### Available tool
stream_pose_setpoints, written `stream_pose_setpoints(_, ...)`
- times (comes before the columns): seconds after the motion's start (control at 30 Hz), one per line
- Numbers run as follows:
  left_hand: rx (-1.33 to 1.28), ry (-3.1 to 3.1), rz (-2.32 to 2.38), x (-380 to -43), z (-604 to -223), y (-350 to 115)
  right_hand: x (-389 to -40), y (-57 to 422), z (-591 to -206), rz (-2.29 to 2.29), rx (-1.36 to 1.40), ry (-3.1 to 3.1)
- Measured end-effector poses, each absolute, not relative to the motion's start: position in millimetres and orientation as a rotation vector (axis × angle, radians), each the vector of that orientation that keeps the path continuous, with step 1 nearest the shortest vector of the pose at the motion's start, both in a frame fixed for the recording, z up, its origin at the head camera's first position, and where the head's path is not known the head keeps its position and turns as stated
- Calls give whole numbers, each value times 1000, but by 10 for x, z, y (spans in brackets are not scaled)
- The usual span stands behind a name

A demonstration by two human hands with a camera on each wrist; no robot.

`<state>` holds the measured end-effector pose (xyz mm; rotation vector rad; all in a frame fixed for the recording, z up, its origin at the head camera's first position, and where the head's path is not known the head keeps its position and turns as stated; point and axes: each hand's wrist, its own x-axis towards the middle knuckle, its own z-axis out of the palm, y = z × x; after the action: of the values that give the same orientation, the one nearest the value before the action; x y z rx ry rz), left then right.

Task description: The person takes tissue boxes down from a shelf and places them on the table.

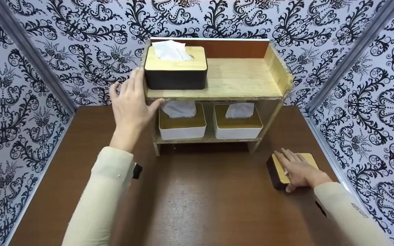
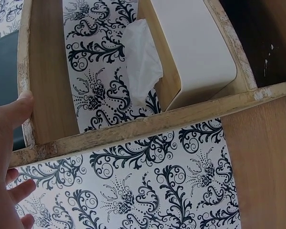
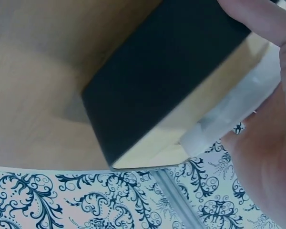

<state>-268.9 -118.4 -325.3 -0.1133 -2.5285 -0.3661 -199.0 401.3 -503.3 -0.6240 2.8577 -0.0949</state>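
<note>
Black tissue box (image 3: 157, 90) under right hand (image 1: 299, 171), apparently with white tissue (image 3: 233, 112).

Pale wooden two-tier shelf (image 1: 243, 78): free passage, upper right; black rectangular wood-lidded tissue box (image 1: 176, 79) obstructing upper left; two white wood-lidded tissue boxes (image 1: 183, 133) (image 1: 239, 133) obstructing below.

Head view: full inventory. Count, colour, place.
table: 1, brown, below
shelf unit: 1, pale wood, on table
upper box: 1, black/tan, atop shelf unit
lone box: 1, black/tan, table's right
lower boxes: 2, white/tan, inside shelf unit
tissues: 4, white, one per box
walls: 3, black on white, around
posts: 2, grey, back corners
sleeves: 2, cream, forearms
dark pieces: 2, black, by sleeves
left hand: 1, at shelf unit's left
right hand: 1, on lone box
</note>
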Motion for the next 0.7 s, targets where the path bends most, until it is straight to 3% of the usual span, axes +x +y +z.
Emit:
stream_pose_setpoints(0.3,-117,-2522,-375,-2681,-3243,-1197,-2011,3770,-4832,-269,-654,2821)
stream_pose_setpoints(0.7,-122,-2522,-376,-2690,-3265,-1190,-2056,3291,-4595,-164,-828,2774)
